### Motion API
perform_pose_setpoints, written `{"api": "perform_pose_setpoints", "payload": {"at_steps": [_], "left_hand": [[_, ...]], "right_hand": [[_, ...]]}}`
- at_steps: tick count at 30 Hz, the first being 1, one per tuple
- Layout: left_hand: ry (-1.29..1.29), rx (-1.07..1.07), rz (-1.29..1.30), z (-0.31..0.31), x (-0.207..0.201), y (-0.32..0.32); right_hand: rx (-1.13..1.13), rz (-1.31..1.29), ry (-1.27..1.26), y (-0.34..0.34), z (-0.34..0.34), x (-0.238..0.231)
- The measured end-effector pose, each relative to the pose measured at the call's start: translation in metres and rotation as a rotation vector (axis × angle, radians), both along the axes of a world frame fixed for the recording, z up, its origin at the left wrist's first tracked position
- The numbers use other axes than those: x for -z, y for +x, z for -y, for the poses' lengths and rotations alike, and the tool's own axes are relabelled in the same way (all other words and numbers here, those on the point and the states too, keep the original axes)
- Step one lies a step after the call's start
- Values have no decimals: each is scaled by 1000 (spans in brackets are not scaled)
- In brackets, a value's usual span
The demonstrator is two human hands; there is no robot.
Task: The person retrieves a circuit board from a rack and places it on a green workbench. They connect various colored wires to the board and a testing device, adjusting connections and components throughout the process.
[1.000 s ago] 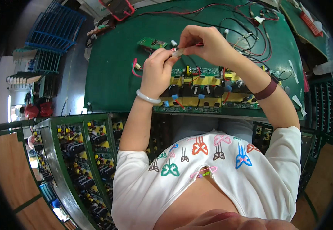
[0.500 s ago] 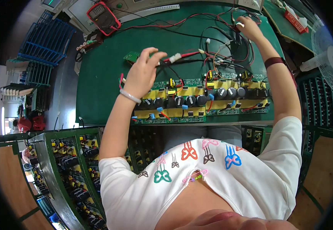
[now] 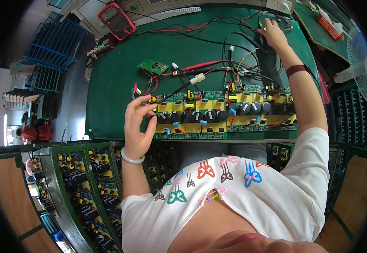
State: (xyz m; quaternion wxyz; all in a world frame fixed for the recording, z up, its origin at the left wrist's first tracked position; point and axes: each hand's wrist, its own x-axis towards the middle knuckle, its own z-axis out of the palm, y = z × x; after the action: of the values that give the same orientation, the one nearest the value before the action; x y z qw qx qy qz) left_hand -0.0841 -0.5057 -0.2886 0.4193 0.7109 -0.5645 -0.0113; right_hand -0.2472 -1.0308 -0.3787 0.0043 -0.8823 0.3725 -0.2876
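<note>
My left hand [image 3: 139,128] is at the left end of a row of circuit boards [image 3: 208,105]. Its fingers and thumb are curved but apart around that end, and whether they touch the board cannot be told. The boards carry black capacitors, yellow parts and blue-tipped wires. Across the table, my right hand [image 3: 274,36] reaches among the cables at the far right. Its fingers bend around something small and pale, mostly hidden. A small green circuit board [image 3: 153,66] with wires lies beyond my left hand. Near it are a red probe [image 3: 200,65] and a white connector [image 3: 197,79].
A red multimeter [image 3: 116,21] stands at the far left of the green table [image 3: 111,97]. Red and black cables cross the back. A white fan [image 3: 362,63] and red basket [image 3: 330,26] are at right. Racks of boards [image 3: 80,181] stand at lower left.
My left hand has moved nearer, from the connector and probe to the left end of the boards. The white connector now lies free, closer to them. My right hand stays among the far cables.
</note>
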Motion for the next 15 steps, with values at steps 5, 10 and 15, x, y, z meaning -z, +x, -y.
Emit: {"api": "perform_pose_setpoints", "payload": {"at_steps": [5, 10, 15], "left_hand": [[-88, -52, -202, -20, 19, -13], [-85, 52, -172, -1, 17, -31], [-72, 192, -218, 19, 13, -47]], "right_hand": [[-138, -449, 138, 9, -50, -36], [-180, -499, 205, 1, -39, -6], [-292, -451, 185, 3, -38, -44]]}}
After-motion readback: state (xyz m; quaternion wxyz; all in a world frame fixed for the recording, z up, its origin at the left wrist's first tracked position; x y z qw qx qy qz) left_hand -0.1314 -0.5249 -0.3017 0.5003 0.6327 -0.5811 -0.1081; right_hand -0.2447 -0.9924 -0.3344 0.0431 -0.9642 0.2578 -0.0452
